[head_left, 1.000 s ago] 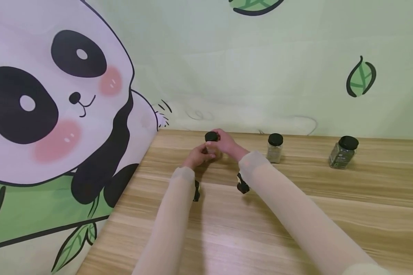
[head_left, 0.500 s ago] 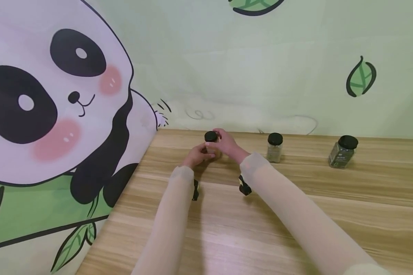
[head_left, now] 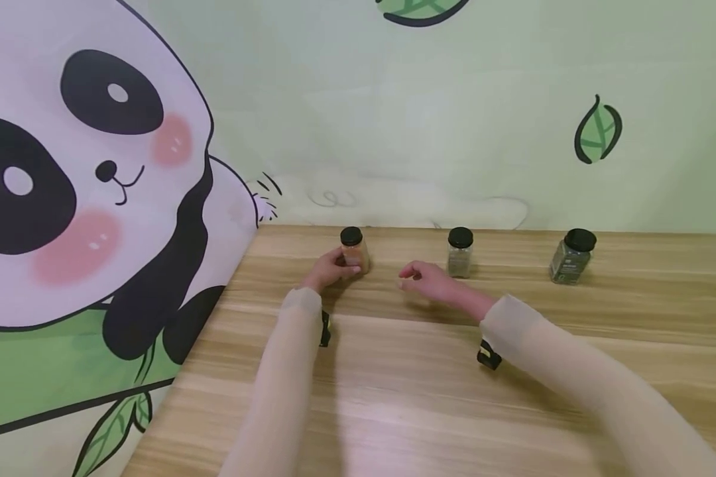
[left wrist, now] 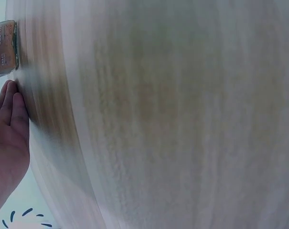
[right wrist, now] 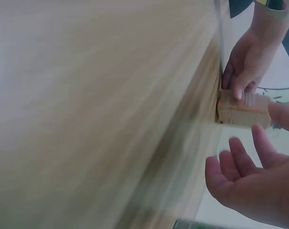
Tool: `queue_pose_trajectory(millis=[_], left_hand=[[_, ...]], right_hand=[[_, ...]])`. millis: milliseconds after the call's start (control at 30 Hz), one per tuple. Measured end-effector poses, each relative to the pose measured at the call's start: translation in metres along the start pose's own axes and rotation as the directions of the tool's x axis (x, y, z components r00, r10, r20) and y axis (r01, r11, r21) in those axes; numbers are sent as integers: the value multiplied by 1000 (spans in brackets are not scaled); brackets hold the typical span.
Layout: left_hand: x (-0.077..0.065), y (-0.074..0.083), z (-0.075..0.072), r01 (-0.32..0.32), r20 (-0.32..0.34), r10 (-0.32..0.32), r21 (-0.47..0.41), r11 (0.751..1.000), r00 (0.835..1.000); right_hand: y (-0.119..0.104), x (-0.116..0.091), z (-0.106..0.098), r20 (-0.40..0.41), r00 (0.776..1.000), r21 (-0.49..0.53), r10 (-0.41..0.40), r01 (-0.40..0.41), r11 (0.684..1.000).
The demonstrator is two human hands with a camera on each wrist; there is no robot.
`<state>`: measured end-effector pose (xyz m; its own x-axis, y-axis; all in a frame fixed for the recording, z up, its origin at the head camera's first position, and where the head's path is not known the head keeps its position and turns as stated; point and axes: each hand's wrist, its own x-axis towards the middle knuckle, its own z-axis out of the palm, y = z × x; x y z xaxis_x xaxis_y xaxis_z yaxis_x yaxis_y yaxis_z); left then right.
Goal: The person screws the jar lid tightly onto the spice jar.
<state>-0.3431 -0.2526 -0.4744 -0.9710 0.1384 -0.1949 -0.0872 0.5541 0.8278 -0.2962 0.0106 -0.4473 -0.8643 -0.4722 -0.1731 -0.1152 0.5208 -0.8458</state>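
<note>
At the table's far left stands an upright spice jar (head_left: 358,257) with a black lid and orange-brown contents. My left hand (head_left: 324,270) holds it low down; the right wrist view shows the thumb (right wrist: 240,88) across the jar's labelled side. The left wrist view catches only part of the jar (left wrist: 5,47), beside the fingers (left wrist: 20,109). My right hand (head_left: 431,281) is apart from it, above the table, its fingers loosely bent around nothing. Just right of that hand stands a second black-lidded jar (head_left: 459,258) with pale contents.
Farther right, a third black-lidded jar (head_left: 567,262) with dark contents stands on the wood-grain table (head_left: 406,377). A pale green backdrop (head_left: 394,132) with a panda print rises directly behind the table and along its left side.
My right hand has let go of the orange-brown spice jar and moved right and towards me. My left hand still holds the jar, which stays in place. The head view has shifted slightly right.
</note>
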Motion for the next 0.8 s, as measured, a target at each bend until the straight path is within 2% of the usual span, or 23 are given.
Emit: queue_pose_trajectory(millis=[67,200,300,367,500,667,800], left_hand=[[1,-2,-3,2,10,-2,8,1000,1000],[3,-8,-7,29,31,-28,-35,999,999],[4,-13,-10,67,26,-65,-60,996,998],[4,-15,-13,76,14,-76,-36,996,997],[3,-18,-15,69,-1,-69,-27,997,998],[-3,-25,-15,48,-45,-54,-133,990,998],[-7,-31,-16,41,-66,-53,-168,985,996]], right_hand=[[8,-11,-3,12,1000,0,-27,27,1000],[20,-31,-8,21,998,-25,-61,62,998],[25,-44,-12,15,997,-42,-77,77,996],[28,-50,-14,9,997,-41,-81,82,996],[32,-62,-19,19,997,-19,-75,76,997],[36,-78,-22,95,992,16,-77,76,997],[38,-92,-25,131,989,32,-70,66,997]])
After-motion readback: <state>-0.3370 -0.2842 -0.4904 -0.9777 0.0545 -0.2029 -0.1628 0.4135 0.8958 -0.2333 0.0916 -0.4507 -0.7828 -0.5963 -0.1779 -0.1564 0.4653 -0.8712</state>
